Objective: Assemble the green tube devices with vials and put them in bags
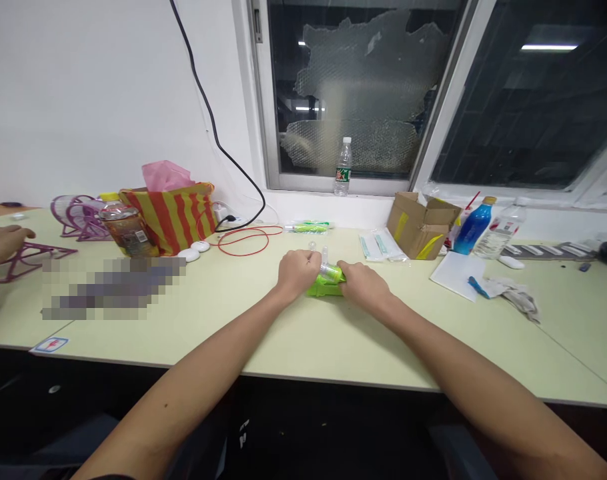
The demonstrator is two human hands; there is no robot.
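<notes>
Both my hands are at the middle of the pale table. My left hand (296, 275) is closed on the clear plastic tube piece (329, 270) at its left end. On the other end of that piece, where it turns bright green, my right hand (366, 285) is closed too. Below it lies a bright green plastic part (324, 288), partly hidden by my hands; I cannot tell whether the two are joined. Short clear stubs stick up beside my left fingers. Behind, against the wall, lies a wrapped packet with green pieces (307, 227).
Leftward are a striped bag (183, 217), a tea bottle (126, 227), purple plastic frames (38, 257) and another person's hand (6, 243). A red cable (248, 233) loops behind. Rightward stand a cardboard box (416, 227) and a blue bottle (473, 227), near a glove (516, 297).
</notes>
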